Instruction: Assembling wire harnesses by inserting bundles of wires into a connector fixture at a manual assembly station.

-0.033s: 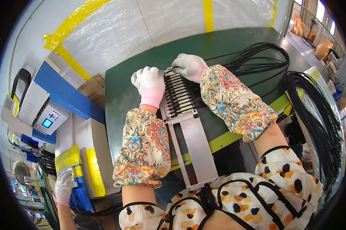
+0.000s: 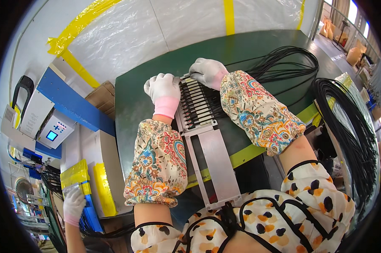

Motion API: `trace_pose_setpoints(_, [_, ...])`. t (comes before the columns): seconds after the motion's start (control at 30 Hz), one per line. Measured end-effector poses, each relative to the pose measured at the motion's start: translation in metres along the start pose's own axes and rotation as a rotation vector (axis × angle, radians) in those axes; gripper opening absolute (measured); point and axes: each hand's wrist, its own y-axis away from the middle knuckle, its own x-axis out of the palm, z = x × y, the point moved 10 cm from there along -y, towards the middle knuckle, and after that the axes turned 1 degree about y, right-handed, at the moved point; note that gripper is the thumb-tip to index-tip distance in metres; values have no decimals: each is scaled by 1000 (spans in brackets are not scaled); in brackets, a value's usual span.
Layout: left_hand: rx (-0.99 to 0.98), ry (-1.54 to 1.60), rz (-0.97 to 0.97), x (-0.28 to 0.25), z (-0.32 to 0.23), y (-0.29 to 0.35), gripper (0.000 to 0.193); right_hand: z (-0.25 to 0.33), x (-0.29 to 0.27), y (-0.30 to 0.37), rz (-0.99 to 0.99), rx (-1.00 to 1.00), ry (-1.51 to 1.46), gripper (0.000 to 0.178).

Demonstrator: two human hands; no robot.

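A long metal fixture (image 2: 215,164) lies over the near edge of the green table (image 2: 144,71). Its far half holds a row of pale slots with black cable ends (image 2: 199,105) side by side. My left hand (image 2: 163,90), in a white glove with a pink cuff, is closed at the fixture's far left edge; its fingertips are hidden. My right hand (image 2: 208,72), gloved alike, has its fingers pressed together over the far end of the row. What lies between those fingers is hidden too. Black cables run out to the right from under this hand.
A loop of black cables (image 2: 300,63) lies at the back right. More cables (image 2: 351,126) hang over a stand at the right. At left stands a blue and white machine (image 2: 57,128) with a lit screen. Another person's gloved hand (image 2: 74,204) is beside it, lower left.
My left hand has shifted very slightly left, while my right hand stays nearly in place. The other person's hand at lower left has moved a little to the right.
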Motion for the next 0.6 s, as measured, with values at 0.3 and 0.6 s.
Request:
trace_pose_setpoints(0.3, [-291,270,56,25,58,13,17,-13,35,-12,167,118,55,15])
trace_pose_setpoints(0.6, [-146,233,84,19,33,10,26,-18,30,-15,131,72,40,16])
